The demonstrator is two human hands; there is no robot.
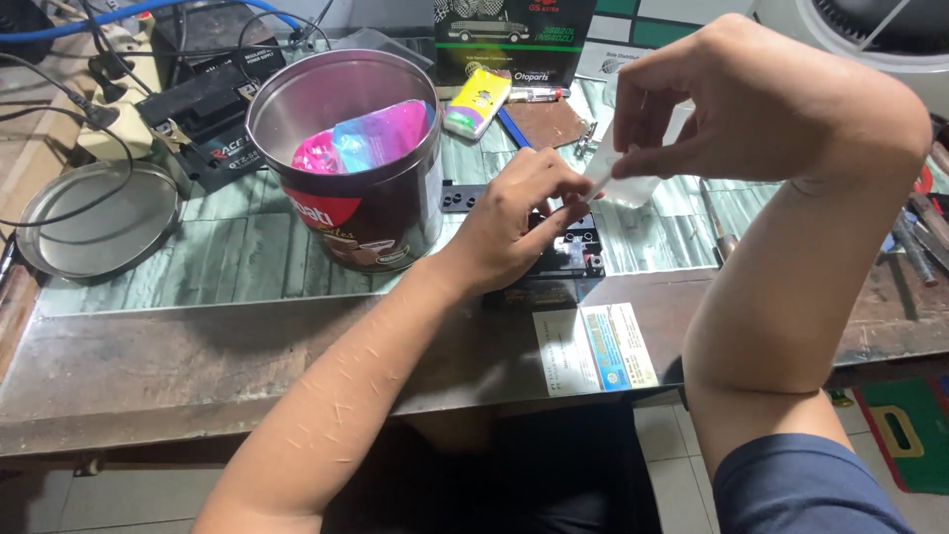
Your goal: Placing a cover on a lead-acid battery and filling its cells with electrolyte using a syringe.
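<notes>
1. At the far left of the bench [198,346], a round metal lid [99,218] lies flat, rim up, with a black cable crossing it.
2. Behind the lid sit a black battery [213,124] and a pale power strip [104,133] with plugs in it; a blue cable runs across the back.
3. Right of the lid stands an open round tin [346,188], dark brown outside and bare metal inside. A pink and blue plastic packet [371,138] lies inside, leaning on the far wall.
4. Behind the tin, toward the middle, a small yellow and purple packet [476,102] rests near a dark printed box [514,40] standing upright at the back.
5. The left hand [519,218] reaches in from the lower left, fingers curled and pinched on the lower end of a small clear plastic bag [618,183].
6. Under that hand sits a small black battery [568,257], partly hidden by the fingers, close to the bench's front part.
7. Just in front of it, a white and blue printed leaflet [593,348] lies flat near the bench edge.
8. The right hand [732,94] is raised above the bench, wrist bent, thumb and fingers closed on the upper end of the same clear bag, which hangs between both hands over the small black battery.
9. At the far right edge lie several metal tools [924,232], partly cut off.
</notes>
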